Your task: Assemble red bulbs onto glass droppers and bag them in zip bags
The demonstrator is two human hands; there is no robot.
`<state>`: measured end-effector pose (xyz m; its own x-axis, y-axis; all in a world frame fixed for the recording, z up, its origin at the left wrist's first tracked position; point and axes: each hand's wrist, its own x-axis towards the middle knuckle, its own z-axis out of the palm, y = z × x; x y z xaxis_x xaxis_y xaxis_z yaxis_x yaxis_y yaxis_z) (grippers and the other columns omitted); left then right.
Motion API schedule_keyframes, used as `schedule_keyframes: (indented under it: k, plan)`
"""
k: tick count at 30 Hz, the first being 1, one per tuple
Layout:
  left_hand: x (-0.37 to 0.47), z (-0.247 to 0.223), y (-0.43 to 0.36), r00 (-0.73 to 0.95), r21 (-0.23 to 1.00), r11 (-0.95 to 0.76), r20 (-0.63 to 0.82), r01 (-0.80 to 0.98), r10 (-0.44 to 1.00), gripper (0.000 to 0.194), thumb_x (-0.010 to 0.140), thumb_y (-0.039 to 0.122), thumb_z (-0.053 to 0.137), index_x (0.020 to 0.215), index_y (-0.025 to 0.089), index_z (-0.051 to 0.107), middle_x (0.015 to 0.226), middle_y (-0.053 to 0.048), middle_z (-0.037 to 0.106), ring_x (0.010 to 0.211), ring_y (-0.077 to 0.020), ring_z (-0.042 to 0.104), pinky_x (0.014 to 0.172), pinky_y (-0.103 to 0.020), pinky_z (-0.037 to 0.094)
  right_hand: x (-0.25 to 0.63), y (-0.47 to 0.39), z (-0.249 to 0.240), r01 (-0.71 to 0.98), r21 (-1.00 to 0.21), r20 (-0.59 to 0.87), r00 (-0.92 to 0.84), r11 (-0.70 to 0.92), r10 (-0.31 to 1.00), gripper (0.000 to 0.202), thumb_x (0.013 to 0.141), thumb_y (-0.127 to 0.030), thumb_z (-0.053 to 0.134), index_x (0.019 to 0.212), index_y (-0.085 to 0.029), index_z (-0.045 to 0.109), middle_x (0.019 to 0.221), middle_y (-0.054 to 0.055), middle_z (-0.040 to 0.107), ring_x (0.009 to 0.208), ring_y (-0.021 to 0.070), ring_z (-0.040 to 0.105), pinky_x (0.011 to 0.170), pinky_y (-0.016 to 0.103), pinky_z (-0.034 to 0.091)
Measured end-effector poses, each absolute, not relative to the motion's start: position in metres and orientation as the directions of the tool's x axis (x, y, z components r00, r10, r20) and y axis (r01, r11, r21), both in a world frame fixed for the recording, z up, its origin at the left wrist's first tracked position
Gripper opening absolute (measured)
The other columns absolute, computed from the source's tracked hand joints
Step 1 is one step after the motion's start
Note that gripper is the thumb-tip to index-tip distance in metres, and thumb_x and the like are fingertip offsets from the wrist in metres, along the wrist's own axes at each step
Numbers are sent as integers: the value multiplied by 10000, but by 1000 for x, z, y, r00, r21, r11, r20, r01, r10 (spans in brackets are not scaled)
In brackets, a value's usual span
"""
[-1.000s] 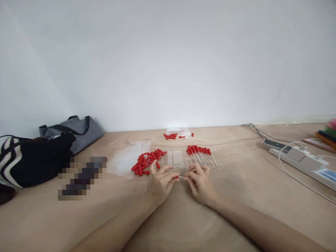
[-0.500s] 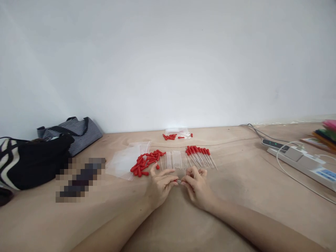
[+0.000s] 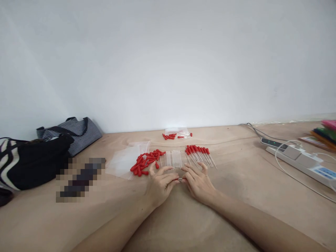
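My left hand [image 3: 160, 186] pinches a red rubber bulb, mostly hidden by the fingertips. Facing it, my right hand [image 3: 198, 182] grips a clear dropper tube [image 3: 180, 179], of which only a short piece shows between the two hands. Just beyond my left hand lies a heap of red rubber bulbs [image 3: 141, 165]. A row of bare clear tubes [image 3: 174, 159] is spread past my fingertips. To its right, several droppers [image 3: 199, 151] lie side by side, red bulbs on their far ends.
Clear plastic bags [image 3: 122, 161] lie under and left of the bulb heap. More red bulbs [image 3: 169, 136] and a small bag [image 3: 177, 131] are near the wall. Black bag [image 3: 39, 157] and striped bag [image 3: 82, 134] stand left; a power strip [image 3: 304, 161] with cables is right.
My right hand has shifted slightly, its fingers now stretched further over the tube towards my left hand. One loose red bulb beside my left fingers has turned. The hands remain together.
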<state>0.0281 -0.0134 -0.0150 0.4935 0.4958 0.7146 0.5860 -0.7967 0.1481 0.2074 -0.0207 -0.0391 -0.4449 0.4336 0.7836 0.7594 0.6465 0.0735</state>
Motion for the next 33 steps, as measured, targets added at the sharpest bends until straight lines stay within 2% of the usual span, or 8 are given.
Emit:
schedule_keyframes:
  k: [4, 7, 16, 25, 28, 33]
  plan:
    - [25, -19, -11, 499, 132, -786, 706, 604, 502, 71, 798, 295, 579, 817, 298, 648, 699, 76, 696, 835, -171, 595, 994, -457, 21, 207, -20, -42, 744, 50, 798, -430, 666, 421, 204, 868, -154, 396, 718, -188, 530, 652, -5, 646, 997, 162, 537, 984, 410, 86]
    - [24, -21, -11, 496, 157, -798, 709, 582, 502, 88, 811, 304, 564, 830, 292, 648, 685, 73, 688, 792, -157, 588, 989, -457, 20, 208, -21, -42, 729, 32, 803, -427, 684, 417, 177, 846, -159, 438, 708, -198, 541, 567, -36, 617, 955, 148, 559, 996, 424, 54]
    - [28, -20, -17, 480, 220, -803, 704, 554, 524, 98, 818, 277, 552, 783, 240, 637, 667, 54, 679, 755, -148, 596, 995, -459, 25, 208, -27, -39, 697, -64, 786, -406, 714, 467, 166, 812, -132, 457, 714, -216, 562, 586, -40, 631, 982, 152, 551, 1003, 463, 18]
    - [29, -22, -16, 453, 283, -780, 684, 558, 572, 97, 792, 308, 583, 756, 245, 648, 671, 47, 685, 738, -153, 604, 1001, -465, 57, 203, -27, -40, 664, -102, 820, -366, 740, 441, 201, 807, -91, 420, 726, -217, 554, 590, -43, 636, 965, 148, 568, 1014, 457, 13]
    - [26, -24, -10, 478, 242, -793, 687, 559, 547, 122, 771, 362, 600, 821, 263, 653, 693, 46, 696, 794, -174, 605, 1005, -492, 30, 205, -25, -38, 658, -100, 814, -376, 746, 442, 210, 807, -88, 422, 724, -226, 557, 585, -55, 635, 988, 153, 556, 1009, 450, 13]
    - [20, -28, -5, 506, 92, -797, 728, 597, 463, 161, 818, 368, 535, 917, 306, 645, 901, 19, 697, 945, -211, 569, 1003, -537, 16, 211, -24, -36, 644, -101, 808, -391, 759, 440, 179, 826, -138, 445, 802, -245, 586, 661, -43, 665, 994, 157, 549, 999, 433, 66]
